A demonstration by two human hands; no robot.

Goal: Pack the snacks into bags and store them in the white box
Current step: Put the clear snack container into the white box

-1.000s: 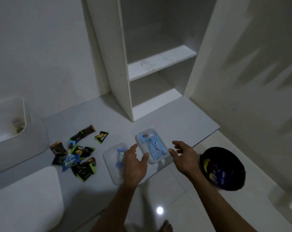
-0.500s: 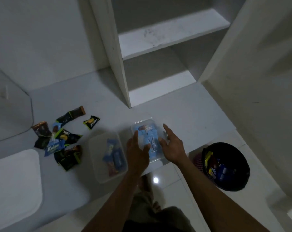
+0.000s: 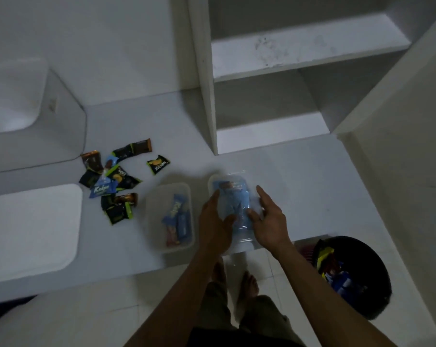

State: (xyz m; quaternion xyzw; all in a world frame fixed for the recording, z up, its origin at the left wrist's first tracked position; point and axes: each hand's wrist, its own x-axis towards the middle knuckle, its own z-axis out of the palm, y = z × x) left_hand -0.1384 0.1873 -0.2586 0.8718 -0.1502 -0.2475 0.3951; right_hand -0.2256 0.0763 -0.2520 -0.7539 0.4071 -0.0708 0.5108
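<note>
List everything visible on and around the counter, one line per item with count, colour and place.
clear bag: one, transparent with blue snacks inside, counter front edge, between both hands
clear tub: one, translucent, just left of the bag, holding blue and brown snack packs
loose snacks: about ten, black, green, brown and blue, heaped left of the tub
single snack: one, black and yellow, apart from the heap, behind the tub
white box: one, far left on the counter
white lid: one, flat, in front of the box
shelf unit: one, white, behind the counter
black bin: one, floor at right, holding wrappers
left hand: on the bag's left side
right hand: on the bag's right side
</note>
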